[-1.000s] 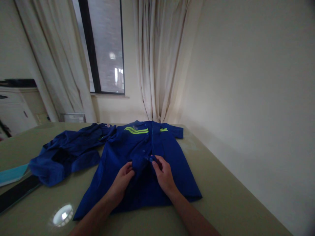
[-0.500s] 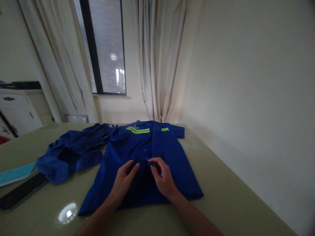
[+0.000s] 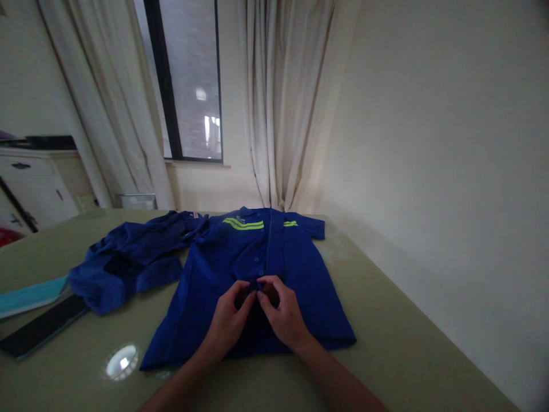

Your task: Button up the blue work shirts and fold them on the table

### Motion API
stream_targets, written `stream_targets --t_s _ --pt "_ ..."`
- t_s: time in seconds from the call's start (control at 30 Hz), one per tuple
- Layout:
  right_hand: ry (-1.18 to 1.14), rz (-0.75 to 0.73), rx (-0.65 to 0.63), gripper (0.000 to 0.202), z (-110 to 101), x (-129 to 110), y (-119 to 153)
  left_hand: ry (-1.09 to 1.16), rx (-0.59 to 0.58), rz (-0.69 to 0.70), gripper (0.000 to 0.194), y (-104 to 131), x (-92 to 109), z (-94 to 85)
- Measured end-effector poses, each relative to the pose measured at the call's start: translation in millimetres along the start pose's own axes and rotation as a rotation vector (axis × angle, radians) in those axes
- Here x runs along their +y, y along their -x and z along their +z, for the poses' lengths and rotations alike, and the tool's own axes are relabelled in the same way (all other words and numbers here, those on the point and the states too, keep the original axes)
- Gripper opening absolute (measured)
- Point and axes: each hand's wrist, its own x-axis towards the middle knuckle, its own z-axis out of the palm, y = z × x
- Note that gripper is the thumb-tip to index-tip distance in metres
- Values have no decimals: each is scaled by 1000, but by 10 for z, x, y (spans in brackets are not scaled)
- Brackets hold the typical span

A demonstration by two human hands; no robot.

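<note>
A blue short-sleeved work shirt [image 3: 300, 269] with yellow-green stripes across the chest lies front up, its collar at the far side and its hem toward me. My left hand [image 3: 234, 309] pinches the shirt's front opening with thumb and forefinger, low on the placket. Right beside it my right hand [image 3: 281, 306] pinches the other side of the same spot, the fingertips nearly meeting. Buttons show along the placket above my hands. Whatever is between the fingertips is mostly hidden.
A crumpled blue garment [image 3: 124, 263] touches the shirt's left side. Farther left on the table [image 3: 386, 355] lie a light blue face mask [image 3: 32, 296] and a dark phone [image 3: 43, 329]. A wall [image 3: 450, 171] runs along the right edge; curtains [image 3: 291, 103] hang behind.
My left hand has moved right and closed in on the placket, so both hands' fingertips now come together. The right hand stays about where it was. The view has shifted slightly.
</note>
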Motion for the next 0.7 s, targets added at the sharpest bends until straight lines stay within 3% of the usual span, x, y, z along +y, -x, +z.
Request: stream_targets --t_s 0.2,0.3,0.37,0.5,0.6,0.7 --pt "-27 -2 51 15 -77 58 -48 -177 -70 119 10 5 -80 -58" --pt "-45 1 123 13 -199 80 -99 -403 -179 346 19 5 -86 -152" --pt "-54 -5 69 11 -268 89 -126 -551 -226 510 27 -1 -84 -193" --pt "-39 26 -87 10 -293 93 -137 -705 -124 722 28 -31 -87 -185" --pt "-40 68 -114 10 -261 100 -132 -731 -59 837 26 -50 -64 -170" --pt "-53 97 -135 11 -242 139 -148 -770 -71 914 27 -64 -3 -187"
